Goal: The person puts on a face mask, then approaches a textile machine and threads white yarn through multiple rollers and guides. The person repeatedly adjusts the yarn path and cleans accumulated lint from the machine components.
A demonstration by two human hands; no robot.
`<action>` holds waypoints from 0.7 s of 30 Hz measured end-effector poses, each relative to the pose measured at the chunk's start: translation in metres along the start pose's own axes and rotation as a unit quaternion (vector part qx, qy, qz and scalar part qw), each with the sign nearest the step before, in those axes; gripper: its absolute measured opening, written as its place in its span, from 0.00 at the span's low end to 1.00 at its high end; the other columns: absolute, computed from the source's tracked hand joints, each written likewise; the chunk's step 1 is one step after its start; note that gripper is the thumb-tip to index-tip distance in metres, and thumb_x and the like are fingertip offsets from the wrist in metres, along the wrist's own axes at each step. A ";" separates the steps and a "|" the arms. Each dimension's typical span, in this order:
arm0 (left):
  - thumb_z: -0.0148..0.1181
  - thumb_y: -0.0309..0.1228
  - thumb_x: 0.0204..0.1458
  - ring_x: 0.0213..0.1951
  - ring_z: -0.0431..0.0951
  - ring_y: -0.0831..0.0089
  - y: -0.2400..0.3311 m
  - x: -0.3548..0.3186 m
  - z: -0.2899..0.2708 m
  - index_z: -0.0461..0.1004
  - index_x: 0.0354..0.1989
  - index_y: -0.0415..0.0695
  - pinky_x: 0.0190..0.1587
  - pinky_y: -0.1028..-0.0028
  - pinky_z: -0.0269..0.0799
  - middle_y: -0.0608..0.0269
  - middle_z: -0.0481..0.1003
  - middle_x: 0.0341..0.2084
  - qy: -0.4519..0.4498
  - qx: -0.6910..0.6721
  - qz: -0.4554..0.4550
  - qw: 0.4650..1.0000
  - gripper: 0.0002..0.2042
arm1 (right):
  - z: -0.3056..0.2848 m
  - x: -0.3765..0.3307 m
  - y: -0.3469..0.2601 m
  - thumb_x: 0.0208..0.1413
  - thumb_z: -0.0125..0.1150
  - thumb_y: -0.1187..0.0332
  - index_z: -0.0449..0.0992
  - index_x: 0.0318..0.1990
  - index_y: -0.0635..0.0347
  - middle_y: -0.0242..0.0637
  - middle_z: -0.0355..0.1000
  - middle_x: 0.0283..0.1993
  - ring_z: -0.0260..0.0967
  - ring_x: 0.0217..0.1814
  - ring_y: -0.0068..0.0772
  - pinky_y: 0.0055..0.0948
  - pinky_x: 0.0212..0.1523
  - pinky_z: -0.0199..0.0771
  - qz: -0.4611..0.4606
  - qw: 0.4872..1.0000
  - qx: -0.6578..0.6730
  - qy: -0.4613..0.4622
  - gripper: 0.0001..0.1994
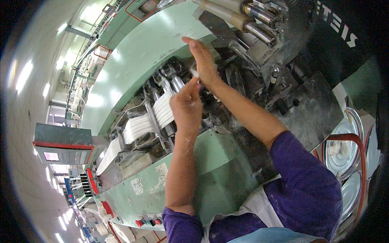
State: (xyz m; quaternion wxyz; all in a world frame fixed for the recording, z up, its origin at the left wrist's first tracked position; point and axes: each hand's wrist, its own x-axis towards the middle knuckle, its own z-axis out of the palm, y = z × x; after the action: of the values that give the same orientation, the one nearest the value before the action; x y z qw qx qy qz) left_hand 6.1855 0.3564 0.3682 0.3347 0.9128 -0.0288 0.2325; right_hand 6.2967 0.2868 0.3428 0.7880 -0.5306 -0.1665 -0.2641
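Observation:
My left hand point(187, 106) is closed, its fingertips pinching a small tuft of white fibre point(195, 73) above the open machine. Close against it, my right hand point(205, 65) has its fingers stretched out and is slightly smeared by motion. The tuft lies between the left fingertips and the right palm. Beside my left hand, a wide band of white fibre strands point(139, 126) runs side by side under metal rollers point(152, 115) and passes partly behind that hand. The ends of the strands there are hidden.
Pale green machine covers point(133, 60) curve around the opening. Large rollers point(259, 32) are lifted at the upper right, above dark metal parts. A control panel point(63, 150) stands at the left. Red buttons point(139, 223) sit on the near side; round cans point(344, 150) stand at the right.

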 end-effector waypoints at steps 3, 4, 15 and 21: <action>0.60 0.24 0.50 0.36 0.77 0.78 -0.017 0.009 -0.009 0.78 0.39 0.37 0.42 0.78 0.71 0.58 0.79 0.33 0.083 -0.080 0.054 0.992 0.09 | -0.037 -0.005 0.021 0.60 0.43 0.50 0.68 0.54 0.62 0.42 0.65 0.56 0.59 0.60 0.37 0.32 0.62 0.51 0.133 0.990 -0.009 -0.046 0.26; 0.60 0.23 0.50 0.37 0.78 0.75 -0.023 0.016 -0.013 0.76 0.41 0.35 0.43 0.77 0.72 0.55 0.79 0.34 0.103 -0.137 0.017 0.985 0.10 | -0.053 -0.007 0.028 0.60 0.45 0.49 0.67 0.55 0.62 0.41 0.64 0.58 0.57 0.62 0.36 0.32 0.63 0.49 0.138 0.988 0.000 -0.067 0.27; 0.62 0.23 0.48 0.42 0.77 0.70 -0.055 0.033 -0.053 0.66 0.52 0.33 0.41 0.79 0.71 0.51 0.76 0.40 0.196 -0.315 -0.118 0.921 0.21 | -0.095 -0.119 0.052 0.57 0.53 0.55 0.71 0.48 0.64 0.37 0.73 0.42 0.68 0.46 0.31 0.29 0.49 0.64 0.414 0.906 0.082 0.017 0.21; 0.61 0.23 0.49 0.41 0.77 0.72 -0.058 0.035 -0.066 0.68 0.47 0.37 0.41 0.80 0.69 0.54 0.77 0.37 0.224 -0.330 -0.123 0.909 0.17 | -0.068 -0.113 0.024 0.55 0.51 0.57 0.66 0.54 0.63 0.49 0.70 0.48 0.68 0.50 0.47 0.38 0.51 0.65 0.260 0.930 -0.191 -0.177 0.23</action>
State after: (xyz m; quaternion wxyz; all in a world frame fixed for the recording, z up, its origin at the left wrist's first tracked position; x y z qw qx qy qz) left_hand 6.2020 0.4460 0.3928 0.6403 0.6705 0.0848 0.3649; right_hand 6.2190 0.2585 0.2380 0.6708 -0.7337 -0.1060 0.0219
